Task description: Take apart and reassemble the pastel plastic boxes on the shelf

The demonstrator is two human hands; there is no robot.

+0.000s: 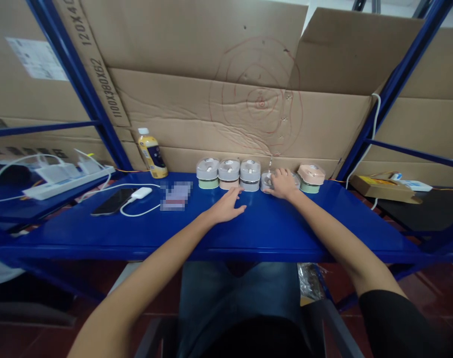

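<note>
My right hand reaches down over low grey rounded containers at the back of the blue table, thumb on the left one and fingers curled over the top. My palm hides part of them. My left hand hovers or rests in front of the stacks with its fingers apart, holding nothing. Beside it stand two-high stacks of such containers: grey on green, grey on pink and grey on grey. To the right of my right hand is a pink-on-green stack.
A yellow drink bottle stands at the back left. Nearby lie a dark phone, a white charger with cable and a blurred-out item. A cardboard wall closes the back; blue posts frame the table.
</note>
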